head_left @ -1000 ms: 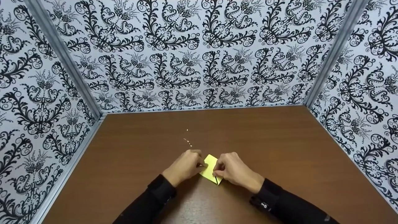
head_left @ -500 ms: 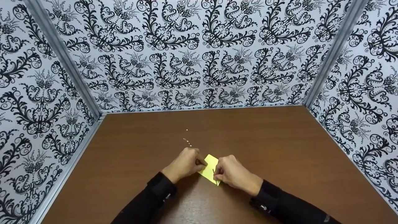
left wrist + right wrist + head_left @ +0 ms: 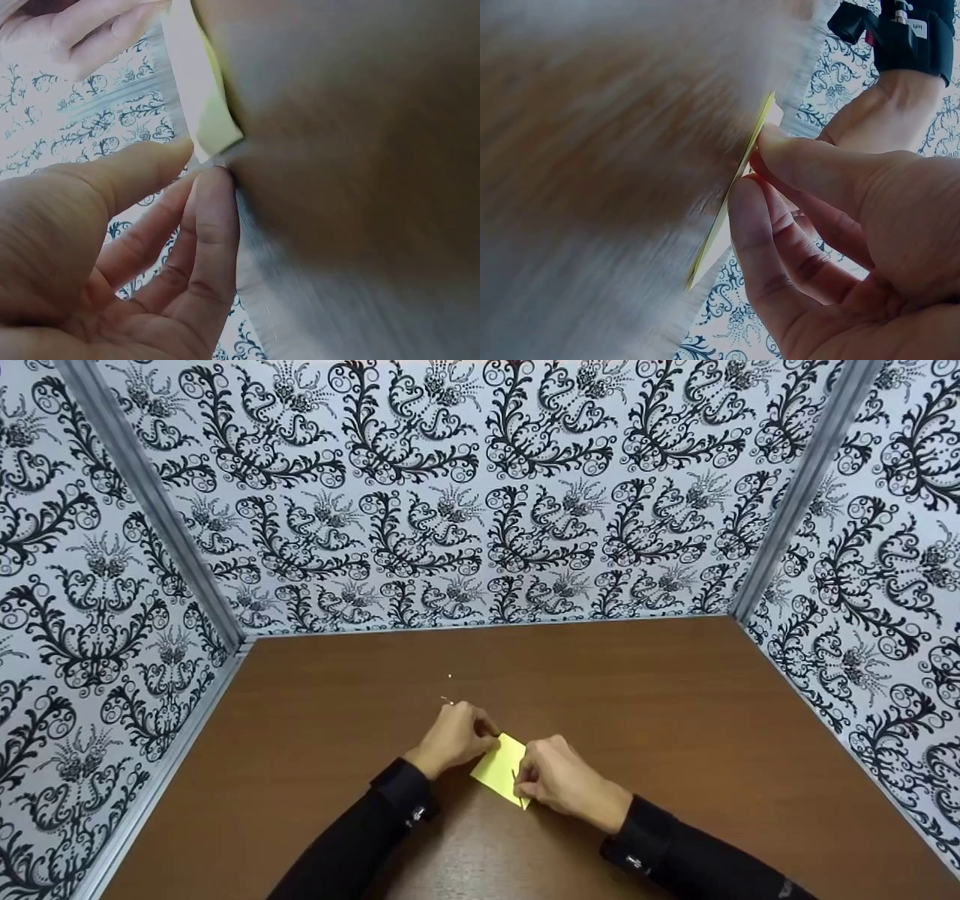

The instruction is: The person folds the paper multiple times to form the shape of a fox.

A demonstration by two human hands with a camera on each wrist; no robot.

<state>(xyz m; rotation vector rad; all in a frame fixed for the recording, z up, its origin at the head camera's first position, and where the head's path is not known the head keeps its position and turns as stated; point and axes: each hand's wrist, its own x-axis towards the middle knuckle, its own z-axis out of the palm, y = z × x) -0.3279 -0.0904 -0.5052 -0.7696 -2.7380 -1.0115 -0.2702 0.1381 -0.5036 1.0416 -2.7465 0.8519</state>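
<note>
A small yellow sheet of paper (image 3: 496, 771) lies at an angle on the brown table between both hands. My left hand (image 3: 454, 735) has its thumb and finger at the sheet's far left corner. In the left wrist view, that paper corner (image 3: 217, 135) curls up right at the thumb and index fingertips. My right hand (image 3: 559, 772) pinches the right edge of the sheet, covering part of it. A thin dark line runs along the paper by those fingertips, and I cannot tell whether it is a fold's shadow or a thin object. In the right wrist view, the paper edge (image 3: 709, 251) appears nearly side-on.
Tiny pale crumbs (image 3: 448, 700) lie on the brown table (image 3: 637, 697) beyond the left hand. Patterned black-and-white panels (image 3: 480, 510) in grey metal framing close off the back and sides. Both arms wear black sleeves (image 3: 352, 832).
My left hand has slid from the sheet's left side away from me to its far left corner, baring more of the paper. The right hand stays at the right edge with a slight shift.
</note>
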